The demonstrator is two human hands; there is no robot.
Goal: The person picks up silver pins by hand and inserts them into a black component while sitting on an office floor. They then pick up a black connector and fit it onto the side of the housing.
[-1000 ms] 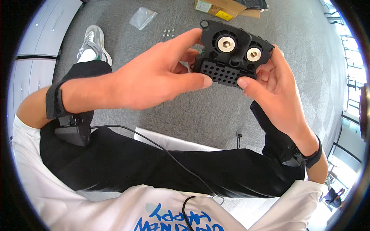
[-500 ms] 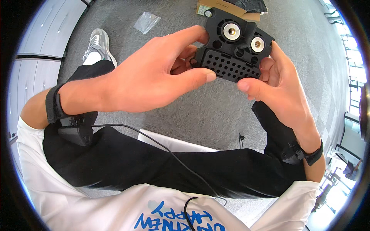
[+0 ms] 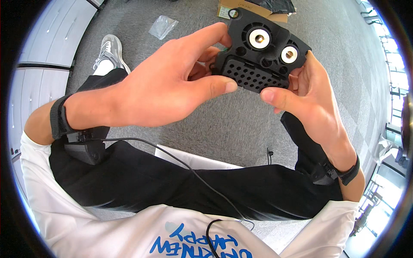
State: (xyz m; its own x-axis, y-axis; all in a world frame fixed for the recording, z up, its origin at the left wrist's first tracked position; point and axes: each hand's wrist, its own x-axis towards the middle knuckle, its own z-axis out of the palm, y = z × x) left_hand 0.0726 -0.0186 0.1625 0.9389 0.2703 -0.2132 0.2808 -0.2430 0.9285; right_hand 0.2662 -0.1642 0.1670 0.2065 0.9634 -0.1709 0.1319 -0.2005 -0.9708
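Note:
Between my hands is a black plastic device housing [image 3: 269,47], held up over the floor. Two round silver metal fittings, a larger one [image 3: 259,39] and a smaller one [image 3: 289,54], sit on its face. A perforated panel [image 3: 254,75] with rows of round holes runs along the edge toward me. My left hand [image 3: 167,81] grips the left side, its thumb at the lower edge and the index finger at the upper left. My right hand [image 3: 307,94] clasps the right side, with the thumb under the lower corner. Other fingers are partly hidden behind the housing.
An opened cardboard box [image 3: 254,12] with black wrapping lies on the grey carpet beyond the housing. A clear plastic bag [image 3: 163,27] rests farther left. White cabinets [image 3: 43,90] line the left side. A black cable [image 3: 189,167] crosses my lap.
The housing has tilted slightly in my hands, so its perforated panel looks more foreshortened. Both hands still hold it, with only small shifts of the fingers.

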